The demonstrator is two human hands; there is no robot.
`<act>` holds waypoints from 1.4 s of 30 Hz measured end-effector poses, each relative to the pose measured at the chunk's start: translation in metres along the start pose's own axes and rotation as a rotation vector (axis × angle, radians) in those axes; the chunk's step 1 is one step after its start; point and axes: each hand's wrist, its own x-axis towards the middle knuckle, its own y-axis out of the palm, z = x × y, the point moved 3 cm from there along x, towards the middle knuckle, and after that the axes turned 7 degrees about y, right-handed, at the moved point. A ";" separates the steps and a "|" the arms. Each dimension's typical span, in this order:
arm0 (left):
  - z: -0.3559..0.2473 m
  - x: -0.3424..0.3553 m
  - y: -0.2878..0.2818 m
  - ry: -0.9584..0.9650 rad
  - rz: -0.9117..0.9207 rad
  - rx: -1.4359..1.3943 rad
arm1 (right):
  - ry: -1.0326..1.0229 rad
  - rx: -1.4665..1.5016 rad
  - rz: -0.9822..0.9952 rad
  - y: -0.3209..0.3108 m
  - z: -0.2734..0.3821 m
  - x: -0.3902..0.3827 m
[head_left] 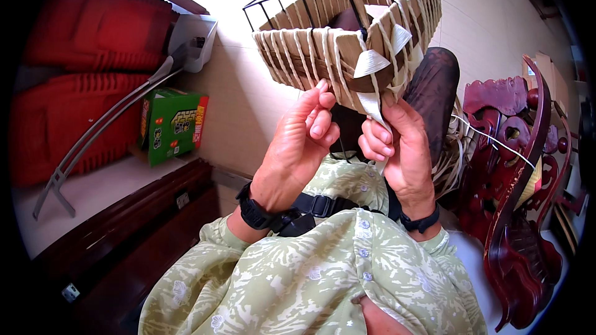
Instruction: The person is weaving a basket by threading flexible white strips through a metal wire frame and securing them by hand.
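Observation:
A basket (282, 56) with a black wire frame, tan flat strips and pale twisted cords rests tilted in front of me. My left hand (304, 127) is closed, its thumb and forefinger pinched at the basket's lower near side. What lies between those fingertips is too small to make out. In my right hand (400, 146), below the basket's near corner, a cream flat strip (370, 104) is gripped between thumb and curled fingers. Folded pale strip ends (371, 63) stick out from that corner above the right hand. Inside the basket a dark rounded shape (346, 20) partly shows.
Left stand red ribbed cases (93, 118), a green box (174, 125) and a curved grey metal piece (102, 118). A dark wooden cabinet (130, 229) lies nearer. Right are a carved reddish wooden chair (512, 211) and a bundle of pale strips (456, 149).

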 end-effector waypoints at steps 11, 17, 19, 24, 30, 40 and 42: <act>0.003 -0.005 0.013 -0.004 -0.072 0.154 | -0.011 -0.008 0.029 -0.004 0.000 0.001; 0.006 -0.004 0.019 0.029 -0.077 0.178 | -0.027 0.013 0.015 -0.004 0.000 0.000; 0.005 -0.003 0.016 0.066 -0.063 0.206 | -0.016 0.037 0.019 -0.003 -0.003 0.003; -0.043 -0.021 0.026 0.248 -0.053 1.043 | 0.003 0.052 0.013 -0.004 0.002 0.003; -0.100 -0.005 0.062 1.230 0.319 1.796 | 0.086 0.010 0.007 0.000 0.002 0.001; -0.080 0.038 0.095 1.066 0.683 2.098 | 0.097 0.008 -0.053 -0.007 0.018 -0.003; -0.079 0.041 0.095 0.997 0.662 2.135 | 0.102 0.018 -0.046 -0.007 0.018 -0.003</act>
